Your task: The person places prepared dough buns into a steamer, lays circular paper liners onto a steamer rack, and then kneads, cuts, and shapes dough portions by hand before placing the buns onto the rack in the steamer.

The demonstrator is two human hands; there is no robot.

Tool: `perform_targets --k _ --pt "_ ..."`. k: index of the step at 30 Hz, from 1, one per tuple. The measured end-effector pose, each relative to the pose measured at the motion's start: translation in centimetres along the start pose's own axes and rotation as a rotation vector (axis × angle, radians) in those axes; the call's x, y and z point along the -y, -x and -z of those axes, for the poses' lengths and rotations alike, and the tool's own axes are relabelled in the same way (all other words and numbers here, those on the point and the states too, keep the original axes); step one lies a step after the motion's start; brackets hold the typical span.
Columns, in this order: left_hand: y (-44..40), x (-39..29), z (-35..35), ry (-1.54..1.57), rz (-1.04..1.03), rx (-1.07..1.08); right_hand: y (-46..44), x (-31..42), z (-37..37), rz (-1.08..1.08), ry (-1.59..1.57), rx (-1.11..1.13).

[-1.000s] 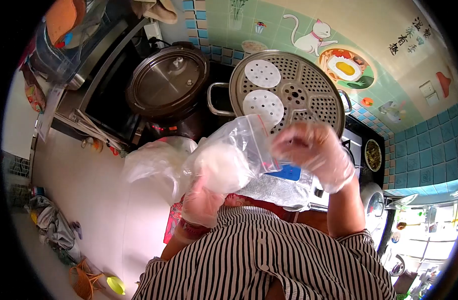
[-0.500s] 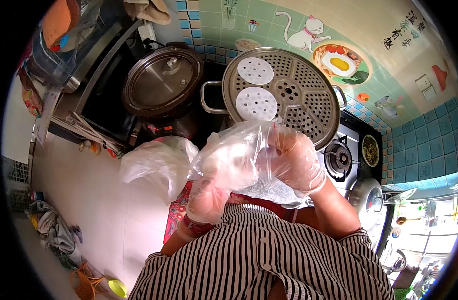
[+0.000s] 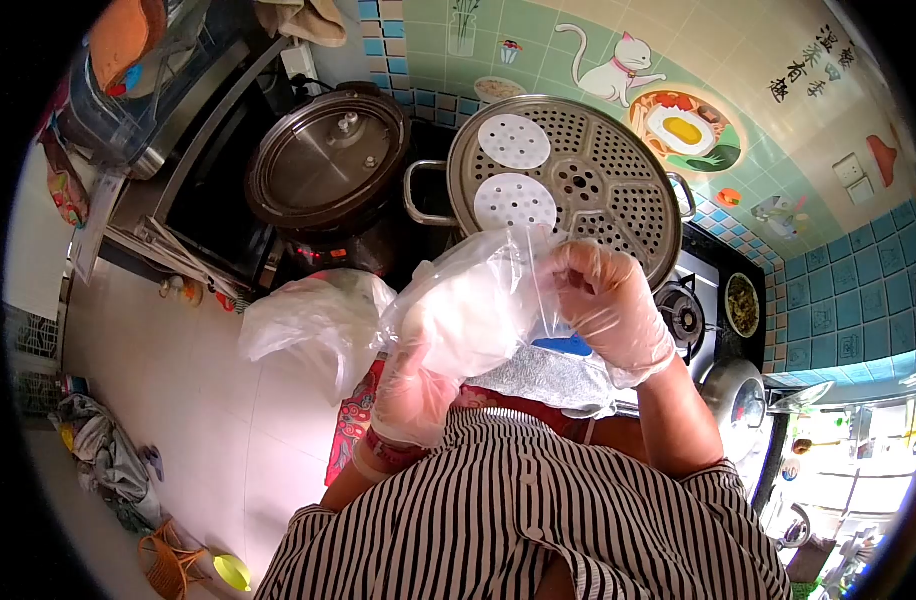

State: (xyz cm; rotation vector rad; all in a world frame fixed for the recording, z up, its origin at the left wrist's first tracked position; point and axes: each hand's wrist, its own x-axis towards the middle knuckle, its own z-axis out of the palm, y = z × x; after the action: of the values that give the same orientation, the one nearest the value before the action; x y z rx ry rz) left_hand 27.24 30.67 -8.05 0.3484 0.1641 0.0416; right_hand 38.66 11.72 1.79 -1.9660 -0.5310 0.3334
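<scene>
A clear plastic bag [image 3: 473, 315] with something white inside is held up in front of my chest. My left hand [image 3: 415, 395], in a thin clear glove, grips the bag from its lower left side. My right hand [image 3: 618, 315], gloved the same way, has its fingers curled on the bag's right edge by the mouth. Just beyond the hands sits a round metal steamer tray [image 3: 618, 150] with two side handles. Two round white perforated liners lie on its left half, an upper liner [image 3: 514, 141] and a lower liner [image 3: 515, 203].
Left of the steamer stands a brown lidded cooker [image 3: 328, 165]. A crumpled plastic bag [image 3: 313, 325] is below it. To the right are a gas burner [image 3: 681, 315], a dish of greens [image 3: 741, 303] and a metal lid [image 3: 733, 395]. A grey cloth [image 3: 543, 380] lies under my hands.
My right hand has shifted slightly right and turned, drawing away from the bag's body. The bag's mouth has changed shape, and something blue now shows below it. My left hand has barely moved.
</scene>
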Motion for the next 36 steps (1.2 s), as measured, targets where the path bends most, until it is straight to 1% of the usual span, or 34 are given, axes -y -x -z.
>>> perform_targets --k 1,3,4,6,7,8,10,11,13,14,16,17,19,21,26,28,29,31,32,34,36 --pt "0.0 0.0 0.0 -0.003 -0.021 0.000 -0.1 -0.1 0.2 0.001 0.000 0.000" --pt "0.0 -0.2 0.2 0.010 -0.030 -0.012 -0.3 -0.7 0.8 -0.081 -0.362 -0.028" --pt "0.0 -0.3 0.4 0.025 -0.036 -0.024 -0.5 -0.8 1.3 -0.080 -0.359 -0.031" --pt "0.0 -0.7 1.5 0.047 -0.041 -0.046 -1.2 -1.2 2.8 -0.058 -0.378 -0.163" --pt "0.1 -0.8 2.0 0.067 -0.049 -0.074 -1.8 -1.7 3.9 -0.126 -0.330 -0.196" --pt "0.2 -0.9 2.4 0.069 -0.042 -0.070 -2.3 -2.3 4.3 -0.105 -0.232 -0.257" --pt "0.3 -1.3 3.0 0.059 -0.102 -0.123 -3.1 -4.1 5.9 -0.199 -0.177 -0.189" --pt "0.4 -1.5 3.2 0.064 -0.118 -0.117 -3.3 -5.0 6.4 -0.199 -0.176 -0.193" --pt "0.7 -2.0 3.6 0.080 -0.106 -0.113 -3.6 -6.3 7.0 -0.224 -0.023 -0.185" --pt "0.8 -2.1 3.7 0.096 -0.098 -0.111 -3.6 -6.6 7.1 -0.225 -0.022 -0.186" --pt "0.9 -2.2 3.8 0.082 -0.098 -0.096 -3.7 -6.9 7.3 -0.193 0.172 -0.242" --pt "0.9 -2.2 3.9 0.068 -0.099 -0.080 -3.8 -7.4 7.5 -0.194 0.172 -0.243" --pt "0.9 -2.0 4.0 0.103 -0.087 -0.086 -4.1 -8.1 8.1 -0.245 0.332 -0.238" --pt "1.0 -1.9 4.0 0.139 -0.077 -0.091 -4.1 -8.1 8.4 -0.264 0.357 -0.234" --pt "1.0 -1.6 3.2 0.087 -0.058 -0.070 -4.1 -8.9 8.8 -0.286 0.423 -0.240" --pt "0.9 -1.5 3.3 0.074 -0.048 -0.040 -3.9 -8.5 8.5 -0.272 0.453 -0.315" --pt "0.9 -1.5 3.3 0.062 -0.039 -0.010 -3.7 -8.2 8.3 -0.272 0.452 -0.314" --pt "0.9 -1.5 2.6 0.084 -0.037 0.010 -3.2 -7.1 7.6 -0.232 0.458 -0.463" --pt "0.9 -1.4 2.3 0.107 -0.038 0.028 -2.8 -6.1 7.2 -0.229 0.456 -0.457" --pt "0.9 -1.1 2.1 0.124 -0.039 0.023 -1.5 -3.5 5.9 0.051 0.354 -0.517" --pt "1.0 -1.0 1.9 0.138 -0.035 0.020 0.3 -1.1 4.2 0.122 0.187 -0.260"
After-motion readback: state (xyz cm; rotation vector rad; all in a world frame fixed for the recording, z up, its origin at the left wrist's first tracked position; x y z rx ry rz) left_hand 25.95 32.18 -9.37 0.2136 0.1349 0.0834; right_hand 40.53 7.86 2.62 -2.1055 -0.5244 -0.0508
